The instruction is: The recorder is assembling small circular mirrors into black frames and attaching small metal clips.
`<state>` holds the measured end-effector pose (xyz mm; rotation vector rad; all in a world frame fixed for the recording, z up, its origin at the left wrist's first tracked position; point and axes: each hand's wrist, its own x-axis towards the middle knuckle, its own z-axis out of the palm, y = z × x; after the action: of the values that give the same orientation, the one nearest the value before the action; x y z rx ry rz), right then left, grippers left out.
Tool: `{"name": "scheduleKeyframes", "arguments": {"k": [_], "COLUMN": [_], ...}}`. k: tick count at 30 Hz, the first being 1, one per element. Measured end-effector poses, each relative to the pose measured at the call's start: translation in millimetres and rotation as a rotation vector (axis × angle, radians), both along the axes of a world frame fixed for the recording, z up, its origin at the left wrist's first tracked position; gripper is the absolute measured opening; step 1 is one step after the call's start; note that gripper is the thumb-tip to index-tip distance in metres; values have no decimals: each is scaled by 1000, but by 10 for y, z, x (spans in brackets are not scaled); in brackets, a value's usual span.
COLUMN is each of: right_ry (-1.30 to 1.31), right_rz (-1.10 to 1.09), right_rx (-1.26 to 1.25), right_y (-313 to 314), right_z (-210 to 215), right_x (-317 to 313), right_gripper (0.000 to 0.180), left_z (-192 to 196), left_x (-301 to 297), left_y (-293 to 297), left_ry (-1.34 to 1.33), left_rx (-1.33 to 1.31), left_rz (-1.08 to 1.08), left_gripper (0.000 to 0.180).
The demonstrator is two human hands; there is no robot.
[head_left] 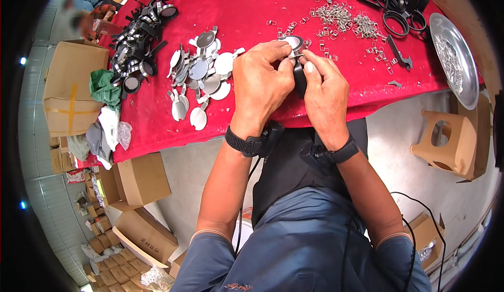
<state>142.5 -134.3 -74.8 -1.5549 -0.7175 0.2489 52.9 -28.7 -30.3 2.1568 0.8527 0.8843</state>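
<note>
In front of me, both hands meet over a black part with a round rim and a stem (300, 80). A pale round disc (290, 41) sits in its rim. My left hand (262, 84) is closed on the round end, thumb and forefinger by the disc's edge. My right hand (326, 90) pinches at the neck where rim and stem join. A small metallic bit shows between the fingertips there; its kind cannot be made out. Left of my left hand lies a pile of silver discs with tabs (198, 70). Small wire clips (336, 18) are scattered beyond my right hand.
Black parts fitted with discs (131, 50) are heaped at the table's left. Black ring-shaped parts (396, 23) lie far right, near a black flat piece (400, 54) and a metal tray (469, 61) of small metal pieces. A brown stool (446, 142) and cardboard boxes (144, 179) stand below.
</note>
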Motion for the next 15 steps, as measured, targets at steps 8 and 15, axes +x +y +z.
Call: {"name": "scheduleKeyframes", "arguments": {"k": [8, 15], "right_ry": [-111, -172], "right_rz": [1, 60], "right_rx": [16, 50], "right_y": [-5, 5], "right_z": [-37, 13], "right_x": [12, -37], "right_gripper": [26, 27], "left_z": [10, -28], "left_x": [22, 61], "left_y": [-18, 4], "left_ry": [4, 9], "left_rx": [2, 63], "left_rz": [10, -5], "left_gripper": [29, 27]}}
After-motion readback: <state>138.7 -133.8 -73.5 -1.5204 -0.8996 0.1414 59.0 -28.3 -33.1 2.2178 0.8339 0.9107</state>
